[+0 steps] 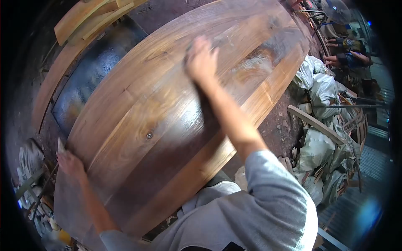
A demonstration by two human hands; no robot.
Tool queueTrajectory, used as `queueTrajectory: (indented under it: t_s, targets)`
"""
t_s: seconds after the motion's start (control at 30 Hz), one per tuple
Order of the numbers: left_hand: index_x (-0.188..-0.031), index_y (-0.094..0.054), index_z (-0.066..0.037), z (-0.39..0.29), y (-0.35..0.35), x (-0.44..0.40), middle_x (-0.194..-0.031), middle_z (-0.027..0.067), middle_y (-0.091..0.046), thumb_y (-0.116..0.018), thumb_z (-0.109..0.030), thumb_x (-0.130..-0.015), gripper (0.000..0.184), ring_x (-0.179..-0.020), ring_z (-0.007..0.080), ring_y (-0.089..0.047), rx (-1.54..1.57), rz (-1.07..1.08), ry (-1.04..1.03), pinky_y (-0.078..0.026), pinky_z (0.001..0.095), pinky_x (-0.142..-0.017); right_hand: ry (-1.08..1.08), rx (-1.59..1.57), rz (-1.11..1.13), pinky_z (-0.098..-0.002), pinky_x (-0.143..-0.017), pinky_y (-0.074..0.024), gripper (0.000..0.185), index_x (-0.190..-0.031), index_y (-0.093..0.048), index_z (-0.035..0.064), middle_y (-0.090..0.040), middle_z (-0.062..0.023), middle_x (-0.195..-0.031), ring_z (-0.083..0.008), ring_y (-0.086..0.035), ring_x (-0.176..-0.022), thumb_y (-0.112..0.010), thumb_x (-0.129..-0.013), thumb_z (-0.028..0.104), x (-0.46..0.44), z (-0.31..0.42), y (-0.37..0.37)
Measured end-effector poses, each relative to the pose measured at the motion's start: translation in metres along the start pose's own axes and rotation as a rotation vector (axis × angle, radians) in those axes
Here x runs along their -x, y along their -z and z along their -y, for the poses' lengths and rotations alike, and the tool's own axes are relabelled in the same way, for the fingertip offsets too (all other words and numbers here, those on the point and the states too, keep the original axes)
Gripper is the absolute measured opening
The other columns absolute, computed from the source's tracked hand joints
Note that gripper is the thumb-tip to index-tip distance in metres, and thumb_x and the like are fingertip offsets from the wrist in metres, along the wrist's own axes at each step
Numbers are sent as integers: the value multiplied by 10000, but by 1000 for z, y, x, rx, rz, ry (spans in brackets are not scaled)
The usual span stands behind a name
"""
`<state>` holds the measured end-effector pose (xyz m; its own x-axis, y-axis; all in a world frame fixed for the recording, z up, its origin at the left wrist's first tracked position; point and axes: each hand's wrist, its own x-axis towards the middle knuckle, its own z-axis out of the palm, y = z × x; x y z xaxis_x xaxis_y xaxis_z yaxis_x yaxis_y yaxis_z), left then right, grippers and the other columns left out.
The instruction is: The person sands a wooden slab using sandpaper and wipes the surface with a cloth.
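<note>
A large brown wooden panel (pixel 167 113) made of joined boards, with curved ends and a dark knot, spans the middle of the view. My right hand (pixel 202 58) rests on its upper part, fingers bent and blurred by motion. A small dark edge shows at the fingertips; what it belongs to is too small to tell. At the panel's left edge is my left hand (pixel 71 163), also blurred, with a pale tip pointing up from it. Whether that tip is a finger or an object is unclear. Parts of the surface shine and others look dull.
Curved wooden pieces (pixel 69 62) and a dark glossy panel (pixel 90 77) lie at the upper left. White sacks (pixel 322 90), scrap wood (pixel 316 123) and debris are on the right. Two people (pixel 349 58) are in the right background, near a round fan (pixel 336 10).
</note>
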<state>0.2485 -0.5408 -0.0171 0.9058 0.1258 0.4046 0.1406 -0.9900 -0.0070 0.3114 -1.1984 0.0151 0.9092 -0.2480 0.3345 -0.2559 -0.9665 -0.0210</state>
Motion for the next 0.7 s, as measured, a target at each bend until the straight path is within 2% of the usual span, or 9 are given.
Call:
queueTrajectory:
  t_s: [0.1, 0.13, 0.2, 0.33, 0.47, 0.57, 0.63, 0.67, 0.7]
  targets:
    - [-1475, -529, -84, -168, 38, -22, -1503, 139, -558, -577, -344, -1014, 532, -1399, 359, -495, 239, 42, -131, -374, 554, -1151, 198, -260, 115, -649, -1224, -238, 621, -1543, -411, -29, -414, -201, -1620, -377, -354, -1519, -420, -1048, 346, 64, 38, 39]
    - [-1539, -462, -157, -202, 37, -27, -1576, 86, -491, -552, -348, -1022, 558, -1440, 334, -456, 198, 84, -146, -338, 660, -1133, 227, -258, 188, -646, -1229, -232, 607, -1559, -409, 13, -402, -179, -1634, -355, -346, -1529, -411, -1054, 349, 62, 17, 43]
    - [-1561, -434, -233, -225, 9, -34, -1622, 40, -439, -522, -353, -1031, 551, -1480, 323, -410, 143, 61, -122, -292, 738, -1117, 192, -81, 179, -647, -1238, -210, 571, -1591, -406, 124, -373, -115, -1666, -297, -335, -1544, -389, -1069, 355, 26, -33, 24]
    - [-1562, -435, -260, -252, 14, -37, -1633, 27, -427, -496, -358, -1039, 536, -1494, 329, -395, 84, 122, -34, -259, 749, -1141, -216, -148, 169, -652, -1250, -165, 598, -1617, -349, 109, -325, -118, -1689, -292, -274, -1570, -344, -1086, 384, -97, -147, -17]
    - [-1558, -445, -250, -256, 13, -41, -1622, 32, -444, -526, -327, -1030, 539, -1478, 333, -416, 66, 132, -17, -276, 723, -1148, -413, -116, 91, -622, -1266, -112, 628, -1622, -332, 85, -282, -134, -1706, -347, -214, -1586, -357, -1082, 404, -141, -137, -58]
    - [-1548, -467, -241, -255, 13, -43, -1602, 46, -473, -554, -296, -1021, 537, -1466, 333, -433, 97, 82, -34, -297, 682, -1156, 180, -42, 95, -600, -1275, -98, 694, -1613, -326, 32, -295, -178, -1693, -369, -205, -1586, -407, -1056, 439, -71, 13, -45]
    - [-1516, -520, -212, -252, 10, -40, -1572, 66, -514, -568, -260, -1019, 502, -1455, 337, -445, 136, 47, -45, -326, 582, -1173, 551, -457, 154, -581, -1278, -120, 692, -1608, -337, 37, -349, -170, -1666, -343, -260, -1568, -426, -1047, 432, -7, 107, -17]
    - [-1516, -520, -212, -246, 7, -41, -1572, 66, -514, -568, -260, -1019, 502, -1455, 337, -445, 132, 42, -31, -326, 582, -1173, 700, -370, 400, -601, -1269, -128, 670, -1592, -364, 38, -384, -166, -1641, -331, -293, -1552, -438, -1045, 418, -3, 137, 23]
    - [-1512, -525, -186, -239, 5, -37, -1567, 68, -518, -559, -251, -1024, 493, -1455, 338, -444, 163, 34, -49, -328, 549, -1176, 707, -374, 410, -601, -1269, -128, 670, -1592, -364, 38, -384, -166, -1641, -331, -293, -1552, -438, -1045, 418, -10, 120, 18]
